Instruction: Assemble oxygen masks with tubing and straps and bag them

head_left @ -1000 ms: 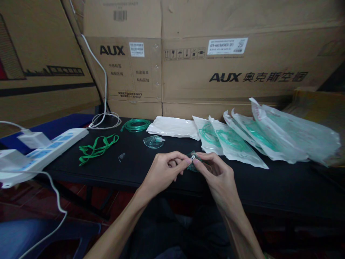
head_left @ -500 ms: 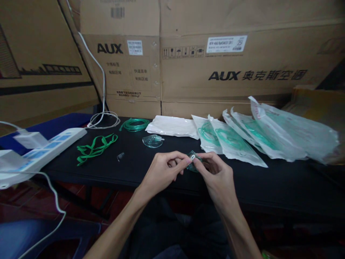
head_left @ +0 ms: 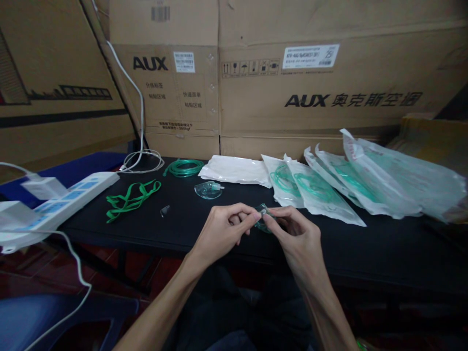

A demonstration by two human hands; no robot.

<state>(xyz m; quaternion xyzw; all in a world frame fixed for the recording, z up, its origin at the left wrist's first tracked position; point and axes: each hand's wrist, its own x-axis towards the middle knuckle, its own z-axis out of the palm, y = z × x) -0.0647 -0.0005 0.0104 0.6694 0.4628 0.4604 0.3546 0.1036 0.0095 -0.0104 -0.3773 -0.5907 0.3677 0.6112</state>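
Note:
My left hand [head_left: 223,231] and my right hand [head_left: 296,236] meet above the front edge of the black table [head_left: 383,243]. Both pinch one small clear green plastic piece [head_left: 262,214] between thumb and fingers. Most of that piece is hidden by my fingertips. A clear mask part [head_left: 208,189] lies on the table just beyond my hands. A small grey cap [head_left: 164,210] sits to the left of them. A green elastic strap [head_left: 129,198] lies further left, and a coil of green tubing [head_left: 184,167] lies near the back.
Several sealed bags with green tubing [head_left: 329,187] fan out at the right, with a flat white bag [head_left: 236,170] beside them. A white power strip [head_left: 54,202] with plugs and white cables lies at the left. Large AUX cardboard boxes [head_left: 314,87] wall the back.
My hands stay together on the small piece; the white bit seen between my fingertips is now covered. The view shifted slightly.

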